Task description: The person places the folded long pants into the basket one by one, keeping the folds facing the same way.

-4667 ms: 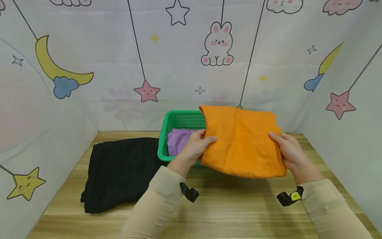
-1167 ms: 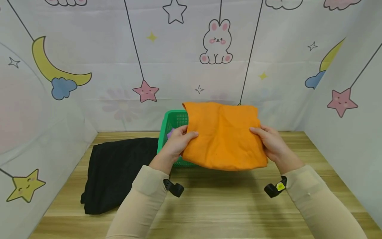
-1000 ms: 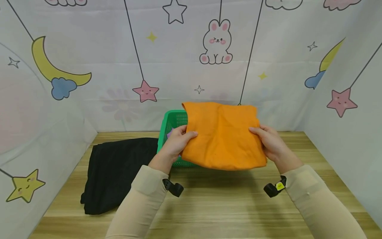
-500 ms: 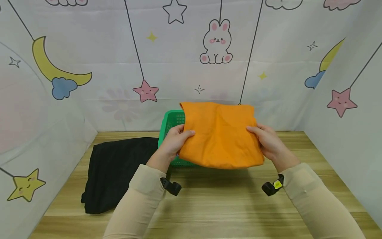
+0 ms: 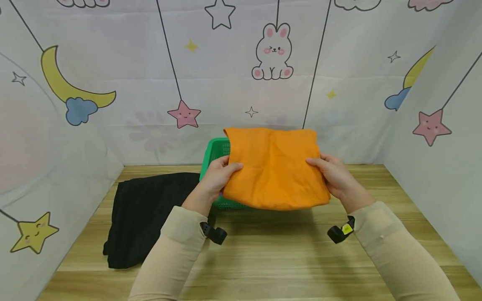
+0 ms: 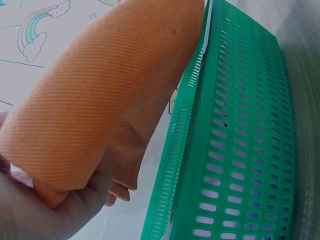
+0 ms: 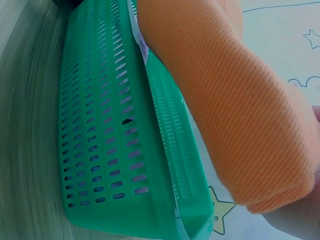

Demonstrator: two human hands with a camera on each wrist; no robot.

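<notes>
A folded orange cloth, finely ribbed in the wrist views, is held up between both hands. My left hand grips its left edge, thumb on the near face. On the opposite edge, my right hand pinches it the same way. The cloth hangs over a green slotted basket, covering most of it in the head view. In the left wrist view the cloth's folded bottom is above the basket wall. Purple shows through the slots of the basket side in the right wrist view.
A folded black cloth lies on the wooden table, left of the basket. Behind stands a white curtain printed with stars, a moon and a rabbit, which also encloses both sides.
Over the earlier frames both hands have carried the orange cloth left and slightly up, across the basket. The purple cloth seen in the basket at first is now almost wholly covered in the head view.
</notes>
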